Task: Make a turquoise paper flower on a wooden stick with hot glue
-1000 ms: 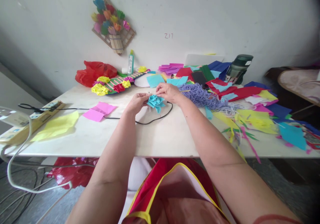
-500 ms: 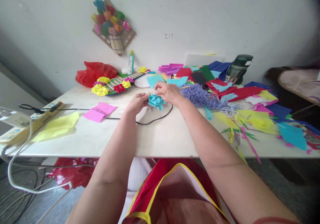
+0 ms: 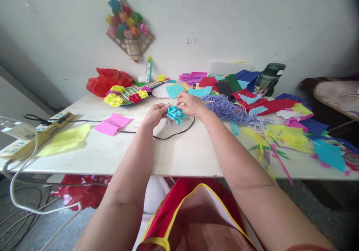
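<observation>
A crumpled blue paper flower is held between both hands above the white table. My left hand pinches its left side, fingers closed. From the upper right my right hand is closed on the flower's top edge, its fingertips partly hidden. A black cord lies on the table just below the flower. Beyond the hands lie flat blue paper sheets. Purple yarn is heaped to the right of my right hand.
Left are a power strip, a yellow sheet and a pink sheet. Behind stand a flower-decorated board, a red plastic bag and a glue bottle. A dark bottle and paper scraps are at right.
The fingers of my right hand have shifted slightly on the blue paper flower's top. My left hand keeps its pinch. The whole view has moved a little.
</observation>
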`<state>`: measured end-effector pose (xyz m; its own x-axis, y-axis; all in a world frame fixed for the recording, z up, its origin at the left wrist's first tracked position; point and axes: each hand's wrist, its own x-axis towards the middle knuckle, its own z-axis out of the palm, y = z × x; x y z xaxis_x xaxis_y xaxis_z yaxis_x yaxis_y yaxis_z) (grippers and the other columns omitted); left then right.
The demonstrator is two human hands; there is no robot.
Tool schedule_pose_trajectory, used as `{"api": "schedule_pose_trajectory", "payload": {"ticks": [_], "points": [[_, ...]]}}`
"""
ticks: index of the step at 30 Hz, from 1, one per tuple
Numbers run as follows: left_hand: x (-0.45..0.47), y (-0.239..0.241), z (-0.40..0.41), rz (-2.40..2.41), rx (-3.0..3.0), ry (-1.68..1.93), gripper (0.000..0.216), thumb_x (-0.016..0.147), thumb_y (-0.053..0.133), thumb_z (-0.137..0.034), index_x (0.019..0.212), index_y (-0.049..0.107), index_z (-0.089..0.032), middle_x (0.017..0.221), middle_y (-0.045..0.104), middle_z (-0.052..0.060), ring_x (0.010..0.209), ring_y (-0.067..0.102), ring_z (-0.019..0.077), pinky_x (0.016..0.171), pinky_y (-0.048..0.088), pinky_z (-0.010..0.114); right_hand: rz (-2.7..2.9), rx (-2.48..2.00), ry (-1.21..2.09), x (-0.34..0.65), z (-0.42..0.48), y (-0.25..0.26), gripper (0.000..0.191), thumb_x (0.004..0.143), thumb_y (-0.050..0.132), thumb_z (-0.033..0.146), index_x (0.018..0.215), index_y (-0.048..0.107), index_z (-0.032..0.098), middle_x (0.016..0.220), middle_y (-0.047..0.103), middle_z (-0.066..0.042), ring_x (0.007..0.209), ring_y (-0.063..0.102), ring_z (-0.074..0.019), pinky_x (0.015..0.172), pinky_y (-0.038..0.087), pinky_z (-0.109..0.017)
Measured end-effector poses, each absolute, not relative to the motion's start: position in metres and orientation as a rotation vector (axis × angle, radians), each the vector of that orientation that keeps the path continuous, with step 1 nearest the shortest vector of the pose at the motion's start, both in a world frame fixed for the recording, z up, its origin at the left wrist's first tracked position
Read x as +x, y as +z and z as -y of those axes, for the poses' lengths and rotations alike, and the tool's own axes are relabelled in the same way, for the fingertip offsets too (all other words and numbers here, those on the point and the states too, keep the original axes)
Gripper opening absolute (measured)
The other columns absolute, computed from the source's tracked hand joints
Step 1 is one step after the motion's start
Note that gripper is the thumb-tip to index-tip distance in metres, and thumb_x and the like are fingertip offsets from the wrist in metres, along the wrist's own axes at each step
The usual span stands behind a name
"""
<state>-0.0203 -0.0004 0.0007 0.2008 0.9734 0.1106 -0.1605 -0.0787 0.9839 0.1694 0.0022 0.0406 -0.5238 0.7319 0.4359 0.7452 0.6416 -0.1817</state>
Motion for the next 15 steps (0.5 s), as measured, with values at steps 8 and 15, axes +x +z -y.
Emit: {"api": "schedule_pose_trajectory", "payload": {"ticks": [8,15], "points": [[-0.022,-0.0013,-0.0018,-0.92,1.338,1.179,0.041,0.059,0.088,-0.045,0.061,0.062,-0.013,0.054,0.06,0.0,0.049,0.055,0.0102,0.053,0.046,0.023,2.412,-1.162,0.115,0.1759,-0.0104,0.0383,0.024,0.086,0.058,0.023,0.098,0.077,0.017,0.104,0.067,-0.008,0.086,0.058,-0.0169,0.075,0.04,-0.027],[-0.0236,-0.0032,-0.0034,-0.919,1.397,1.178,0.035,0.061,0.086,-0.042,0.063,0.065,-0.014,0.055,0.061,0.0,0.051,0.054,0.0098,0.054,0.042,0.023,2.45,-1.215,0.177,0.179,-0.0086,0.041,0.027,0.088,0.057,0.03,0.095,0.08,0.019,0.088,0.071,-0.003,0.079,0.059,-0.0148,0.067,0.036,-0.026]]}}
